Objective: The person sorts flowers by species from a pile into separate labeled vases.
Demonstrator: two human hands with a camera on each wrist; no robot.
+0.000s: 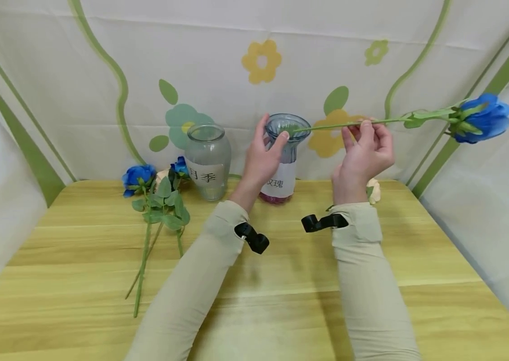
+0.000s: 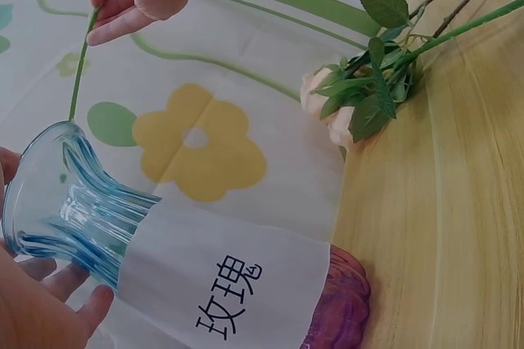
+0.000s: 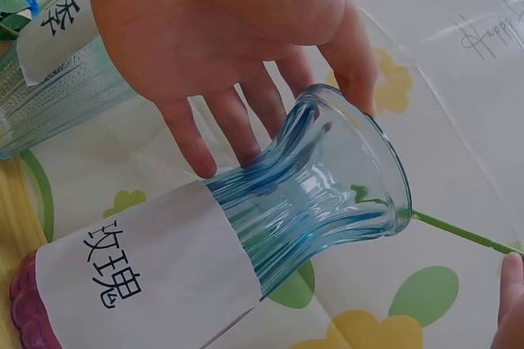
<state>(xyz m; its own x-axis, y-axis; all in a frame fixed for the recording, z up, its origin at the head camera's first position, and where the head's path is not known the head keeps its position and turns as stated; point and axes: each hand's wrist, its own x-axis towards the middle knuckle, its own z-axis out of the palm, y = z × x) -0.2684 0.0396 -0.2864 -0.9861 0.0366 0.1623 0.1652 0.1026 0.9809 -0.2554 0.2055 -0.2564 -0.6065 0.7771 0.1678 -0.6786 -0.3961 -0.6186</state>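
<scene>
A blue-tinted glass vase (image 1: 287, 150) with a flared mouth, a purple base and a white paper label stands at the back of the table. Around its neck, just below the rim, my left hand (image 1: 261, 163) holds it, thumb near the rim. To its right, my right hand (image 1: 367, 153) pinches the green stem (image 1: 335, 126) of an artificial blue flower (image 1: 484, 119). The stem lies nearly level, its bloom out to the right. Its lower end is at the vase's mouth, and green shows through the glass there in the right wrist view.
Left of the vase stands a clear glass jar (image 1: 208, 150) with a label. Several artificial flowers, including a blue one (image 1: 139, 179), lie on the wooden table (image 1: 281, 301) at left. Pale flowers (image 2: 340, 111) lie at right, partly behind my right wrist. A printed cloth (image 1: 218, 65) rises behind.
</scene>
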